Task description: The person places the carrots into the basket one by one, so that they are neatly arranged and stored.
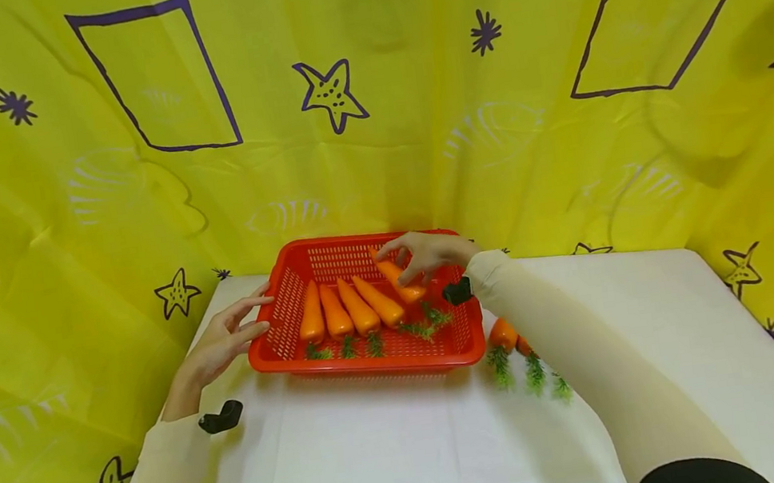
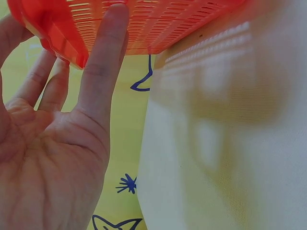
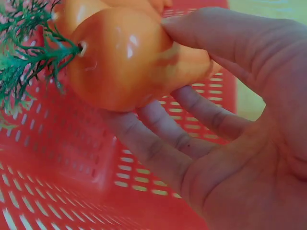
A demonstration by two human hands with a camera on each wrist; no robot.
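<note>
While the right hand (image 1: 425, 254) reached into the red basket (image 1: 288, 274) and gripped a fifth carrot (image 1: 401, 280) between thumb and fingers, the left hand (image 1: 221, 344) lay with straight fingers against the basket's left outer wall, holding nothing. The right wrist view showed the carrot's (image 3: 122, 57) thick orange end and its green top (image 3: 26, 52) just above the perforated basket floor, the thumb (image 3: 225, 38) across it and the other fingers beneath. The left wrist view showed a straight finger (image 2: 103, 62) pressed to the basket's side (image 2: 158, 24). The held carrot sat at the right of a row of four carrots (image 1: 348, 309) lying side by side in the basket, tips toward the far wall. More carrots (image 1: 516, 350) lay on the white table (image 1: 398, 449) just beside the basket's near right corner, partly hidden by the cream sleeve (image 1: 590, 361). A yellow cloth with purple stars (image 1: 332, 91) hung behind
</note>
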